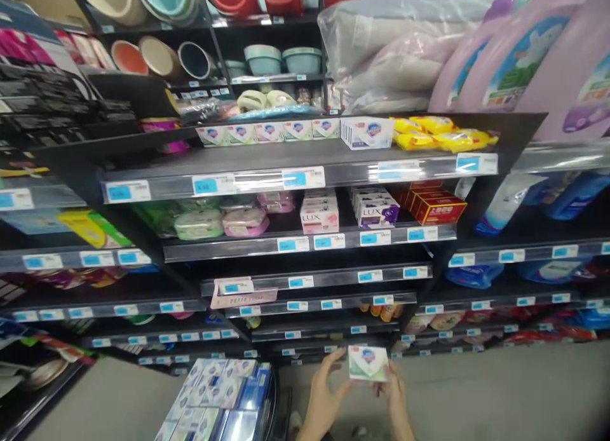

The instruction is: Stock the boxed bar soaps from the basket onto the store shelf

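A white and green soap box (pixel 368 363) is held upright in front of me, low in the view, its printed face toward me. My right hand (pixel 394 393) grips it by its right edge. Just left of the box is my left hand (pixel 326 390), its thumb and fingers apart and nothing held between them. The thumb tip comes close to the box's lower left corner; whether it touches I cannot tell. Similar soap boxes (pixel 222 384) are stacked at the lower left. A row of soap boxes (pixel 269 133) stands on the top shelf, beside a larger white soap pack (pixel 366 134).
Below the top shelf (pixel 267 158) are LUX boxes (pixel 320 213), red boxes (pixel 437 206) and plastic-wrapped packs (pixel 245 223). Yellow packets (pixel 443 135) lie at the top shelf's right end. Large purple detergent bottles (pixel 517 66) stand at the upper right. Shelves with basins rise behind.
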`<action>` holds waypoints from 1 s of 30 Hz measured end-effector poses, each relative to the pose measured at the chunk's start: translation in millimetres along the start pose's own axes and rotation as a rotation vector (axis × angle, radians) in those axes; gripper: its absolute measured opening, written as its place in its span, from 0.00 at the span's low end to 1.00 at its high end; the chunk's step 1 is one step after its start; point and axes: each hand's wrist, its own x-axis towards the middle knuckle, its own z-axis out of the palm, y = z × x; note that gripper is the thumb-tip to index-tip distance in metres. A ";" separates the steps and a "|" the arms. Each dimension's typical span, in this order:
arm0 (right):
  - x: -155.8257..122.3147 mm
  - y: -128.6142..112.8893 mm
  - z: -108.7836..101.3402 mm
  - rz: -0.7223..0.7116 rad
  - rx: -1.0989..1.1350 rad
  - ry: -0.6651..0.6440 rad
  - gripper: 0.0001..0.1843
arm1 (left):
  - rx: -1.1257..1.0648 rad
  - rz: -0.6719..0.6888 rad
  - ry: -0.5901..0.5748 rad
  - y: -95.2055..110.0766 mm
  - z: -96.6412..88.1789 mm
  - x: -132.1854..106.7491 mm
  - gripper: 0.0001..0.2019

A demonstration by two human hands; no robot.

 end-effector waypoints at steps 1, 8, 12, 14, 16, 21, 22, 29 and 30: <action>-3.9 -7.6 -6.6 0.005 0.026 0.009 0.30 | -0.068 -0.005 -0.043 9.7 8.5 0.4 0.29; -23.2 -43.5 -17.9 -0.091 0.091 0.083 0.25 | -0.202 0.085 -0.182 52.3 33.9 14.7 0.22; -18.8 -47.4 -22.1 -0.106 0.075 0.044 0.26 | -0.248 0.042 -0.179 52.8 40.8 12.5 0.22; -19.1 -47.4 -23.4 -0.108 0.058 0.043 0.27 | -0.260 0.015 -0.160 51.1 43.4 6.5 0.22; -20.3 -46.3 -24.2 -0.122 0.036 0.030 0.27 | -0.244 -0.002 -0.130 49.4 45.4 0.6 0.23; -25.1 -46.4 -24.7 -0.193 -0.114 -0.028 0.25 | -0.186 -0.048 -0.074 52.1 44.3 -4.8 0.27; -26.5 -47.8 -23.9 -0.212 -0.156 -0.058 0.24 | -0.210 -0.065 -0.088 53.8 42.7 -4.5 0.29; -36.2 -60.4 -8.5 -0.469 -0.410 -0.287 0.39 | -0.414 -0.106 -0.208 64.8 28.6 0.0 0.43; -37.1 -61.8 -6.0 -0.537 -0.440 -0.290 0.37 | -0.472 -0.150 -0.230 65.6 27.2 0.7 0.43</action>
